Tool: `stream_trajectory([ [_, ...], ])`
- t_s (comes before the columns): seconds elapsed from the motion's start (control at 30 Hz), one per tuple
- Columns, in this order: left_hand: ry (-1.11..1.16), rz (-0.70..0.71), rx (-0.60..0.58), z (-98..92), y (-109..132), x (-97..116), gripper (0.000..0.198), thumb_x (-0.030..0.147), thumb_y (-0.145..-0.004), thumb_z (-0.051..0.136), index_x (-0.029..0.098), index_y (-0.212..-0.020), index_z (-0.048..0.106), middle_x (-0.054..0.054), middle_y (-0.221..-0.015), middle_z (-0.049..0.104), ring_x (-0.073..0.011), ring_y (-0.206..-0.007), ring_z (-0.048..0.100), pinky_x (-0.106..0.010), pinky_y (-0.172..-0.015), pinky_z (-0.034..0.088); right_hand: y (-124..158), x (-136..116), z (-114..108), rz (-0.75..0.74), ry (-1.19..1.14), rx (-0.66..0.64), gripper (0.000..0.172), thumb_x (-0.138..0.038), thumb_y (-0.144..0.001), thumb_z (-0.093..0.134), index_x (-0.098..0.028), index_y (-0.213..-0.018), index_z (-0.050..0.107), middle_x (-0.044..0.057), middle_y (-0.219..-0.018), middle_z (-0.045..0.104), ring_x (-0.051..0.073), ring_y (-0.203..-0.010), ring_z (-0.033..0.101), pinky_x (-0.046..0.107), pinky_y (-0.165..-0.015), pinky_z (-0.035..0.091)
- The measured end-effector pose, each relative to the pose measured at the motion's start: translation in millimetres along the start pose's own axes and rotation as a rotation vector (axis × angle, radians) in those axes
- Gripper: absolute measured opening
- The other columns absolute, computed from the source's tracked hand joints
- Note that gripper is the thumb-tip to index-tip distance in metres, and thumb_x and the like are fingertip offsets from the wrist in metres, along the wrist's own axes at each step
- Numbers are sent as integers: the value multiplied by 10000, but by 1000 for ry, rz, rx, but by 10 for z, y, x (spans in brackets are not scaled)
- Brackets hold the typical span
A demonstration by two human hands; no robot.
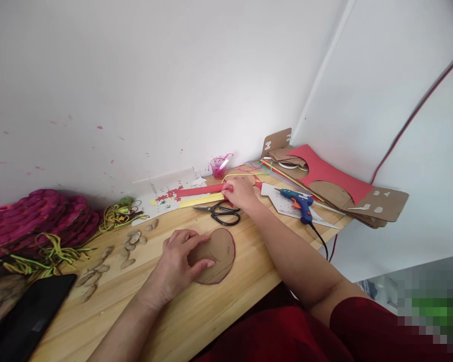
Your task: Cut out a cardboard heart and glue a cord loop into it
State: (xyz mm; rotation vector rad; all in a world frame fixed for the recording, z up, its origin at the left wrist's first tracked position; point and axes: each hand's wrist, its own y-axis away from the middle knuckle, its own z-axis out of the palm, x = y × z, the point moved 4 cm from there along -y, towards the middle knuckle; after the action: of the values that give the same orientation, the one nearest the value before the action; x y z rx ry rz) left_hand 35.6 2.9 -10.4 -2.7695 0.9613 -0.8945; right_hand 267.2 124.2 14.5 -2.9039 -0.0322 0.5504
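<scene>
My left hand (181, 259) lies over the left side of a round cardboard disc (221, 256) with a dark purplish edge, its thumb on the face and its fingers curled at the rim. Farther back, my right hand (241, 193) has its fingers closed at a red paper strip (200, 190); the fingertips are partly hidden. Under that strip lies a yellow paper strip (200, 200). Black-handled scissors (224, 213) rest on the wood between my hands, blades pointing left.
A blue glue gun (300, 202) lies on white paper at right, its cord over the edge. Behind are stacked cardboard (387, 203), red paper (330, 173) and a pink-stained cup (219, 168). Left are seeds (130, 244), magenta pieces (41, 221), yarn (121, 215) and a black phone (33, 314).
</scene>
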Motion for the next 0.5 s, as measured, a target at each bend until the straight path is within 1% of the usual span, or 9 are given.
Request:
stream_trajectory([
  [0.1, -2, 8, 23, -1, 0, -15, 402, 447, -843, 716, 284, -1209, 682, -77, -1119, 657, -293, -1095, 562, -486, -946, 447, -27, 166, -98, 145, 45, 38, 277, -354, -937, 534, -248, -1063, 758, 85, -1147, 716, 305, -1165, 558, 410, -955, 421],
  [0.17, -5, 7, 38, 4, -1, -30, 372, 438, -855, 705, 282, -1192, 690, -76, -1113, 665, -288, -1086, 570, -484, -942, 453, -25, 232, -112, 211, 72, 19, 294, -415, -890, 590, -242, -1056, 760, 107, -1164, 712, 345, -1184, 552, 437, -942, 432],
  [0.2, -7, 7, 47, 6, -1, -37, 357, 434, -859, 701, 280, -1181, 696, -76, -1108, 668, -286, -1079, 574, -481, -936, 457, -20, 245, -104, 227, 83, 2, 331, -464, -842, 641, -243, -1058, 759, 115, -1181, 705, 364, -1204, 540, 447, -943, 434],
  [0.27, -14, 8, 65, 9, 0, -48, 335, 430, -863, 696, 278, -1161, 706, -76, -1095, 675, -284, -1065, 582, -476, -925, 465, -6, 241, -73, 234, 100, -29, 469, -557, -733, 724, -243, -1082, 751, 127, -1240, 677, 387, -1253, 504, 461, -966, 426],
  [0.33, -21, 8, 76, 11, 2, -53, 325, 432, -862, 695, 277, -1147, 713, -75, -1087, 680, -283, -1057, 588, -474, -919, 469, 5, 228, -43, 233, 112, -50, 567, -607, -677, 748, -242, -1111, 738, 134, -1283, 651, 385, -1277, 485, 460, -989, 415],
  [0.43, -26, 16, 81, 14, 1, -49, 318, 434, -862, 693, 276, -1138, 716, -74, -1077, 683, -283, -1049, 592, -470, -910, 474, 1, 250, -25, 251, 124, -68, 591, -638, -666, 740, -244, -1107, 735, 130, -1292, 643, 368, -1273, 490, 438, -991, 418],
  [0.5, -26, 19, 88, 13, -1, -46, 309, 426, -864, 692, 275, -1132, 717, -72, -1070, 685, -283, -1042, 594, -469, -901, 477, -12, 296, -41, 279, 133, -61, 572, -643, -715, 696, -244, -1124, 729, 129, -1312, 630, 359, -1275, 488, 430, -979, 426],
])
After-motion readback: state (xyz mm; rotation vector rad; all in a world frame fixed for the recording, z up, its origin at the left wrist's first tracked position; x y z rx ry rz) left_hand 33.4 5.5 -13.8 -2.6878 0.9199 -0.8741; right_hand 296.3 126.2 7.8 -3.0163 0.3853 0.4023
